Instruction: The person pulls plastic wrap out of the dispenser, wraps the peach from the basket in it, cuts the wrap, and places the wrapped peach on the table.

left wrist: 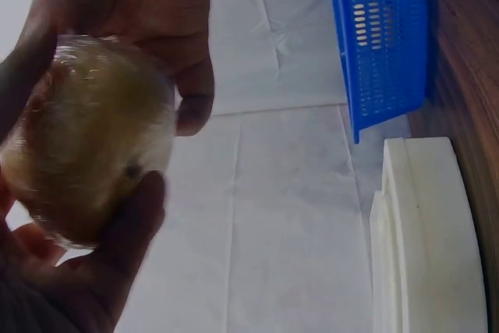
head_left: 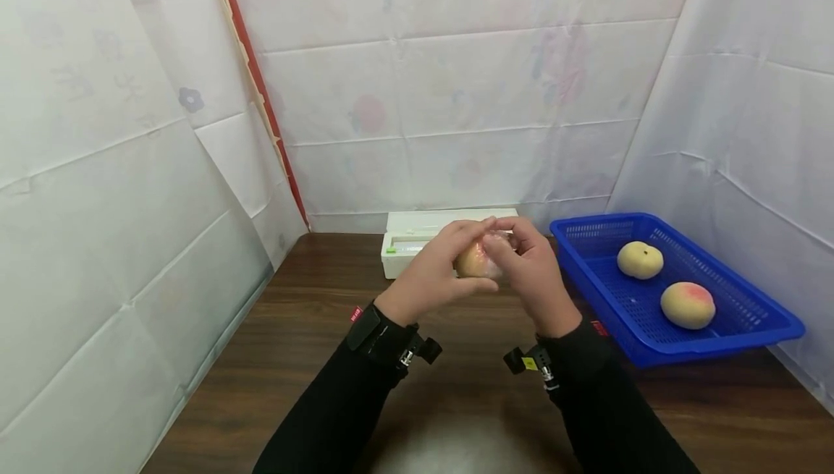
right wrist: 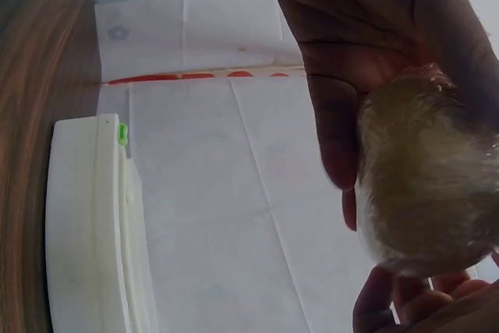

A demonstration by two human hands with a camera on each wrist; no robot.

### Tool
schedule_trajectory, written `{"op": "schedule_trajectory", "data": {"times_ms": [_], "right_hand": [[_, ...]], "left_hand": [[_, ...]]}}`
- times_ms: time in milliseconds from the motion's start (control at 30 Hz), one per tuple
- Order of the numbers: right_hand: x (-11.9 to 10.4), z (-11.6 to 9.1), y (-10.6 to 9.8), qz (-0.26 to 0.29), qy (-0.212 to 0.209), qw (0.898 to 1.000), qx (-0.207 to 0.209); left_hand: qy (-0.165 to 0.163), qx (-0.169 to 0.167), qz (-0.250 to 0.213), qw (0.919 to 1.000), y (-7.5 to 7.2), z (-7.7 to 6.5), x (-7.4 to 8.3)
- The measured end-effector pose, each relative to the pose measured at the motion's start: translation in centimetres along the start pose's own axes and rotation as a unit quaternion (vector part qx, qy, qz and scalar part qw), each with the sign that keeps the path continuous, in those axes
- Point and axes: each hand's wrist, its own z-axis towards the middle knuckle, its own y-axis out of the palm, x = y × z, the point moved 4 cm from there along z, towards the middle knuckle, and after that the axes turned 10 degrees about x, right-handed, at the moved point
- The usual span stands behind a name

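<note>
Between both hands, raised over the table, is a peach [head_left: 474, 263] wrapped in clear plastic film. My left hand [head_left: 439, 268] grips it from the left, thumb beneath and fingers over the top. From the other side my right hand [head_left: 536, 271] holds it, the thumb lying across its near face. In the left wrist view the film on the peach [left wrist: 93, 142] looks shiny and wrinkled, with a dark spot near one thumb. The right wrist view shows the wrapped peach [right wrist: 429, 177] with film bunched around it.
Behind the hands stands a white cling film box [head_left: 400, 264] with a small green slider. A blue plastic basket [head_left: 589, 300] sits at the right, holding a pale flat peach [head_left: 640, 260] and a rounder peach [head_left: 687, 305] with a pink blush. White sheeting [head_left: 456, 98] encloses the wooden table.
</note>
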Motion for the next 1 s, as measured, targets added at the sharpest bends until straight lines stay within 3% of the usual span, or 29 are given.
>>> {"op": "schedule_trajectory", "data": {"times_ms": [100,233,333,467,733,1000], "right_hand": [[0.0,0.2,0.0,0.0,0.015,1.0,-0.011],[-0.2,0.3,-0.2,0.028,0.037,0.998,-0.048],[-0.3,0.3,-0.2,0.045,0.057,0.994,-0.077],[-0.4,0.1,-0.2,0.056,0.062,0.993,-0.082],[-0.7,-0.1,-0.1,0.034,-0.002,0.998,-0.049],[-0.9,-0.2,0.1,0.035,-0.071,0.996,-0.035]], "left_hand": [[0.0,0.029,0.005,0.9996,-0.4,0.0,0.1],[-0.018,0.067,-0.035,0.997,-1.0,-0.1,0.1],[-0.029,0.071,-0.065,0.9949,-1.2,-0.2,0.0],[-0.03,0.058,-0.091,0.9937,-1.2,-0.2,-0.1],[-0.02,0.081,-0.117,0.9896,-1.1,-0.2,0.3],[-0.007,0.093,-0.149,0.9845,-1.3,-0.3,0.3]]}}
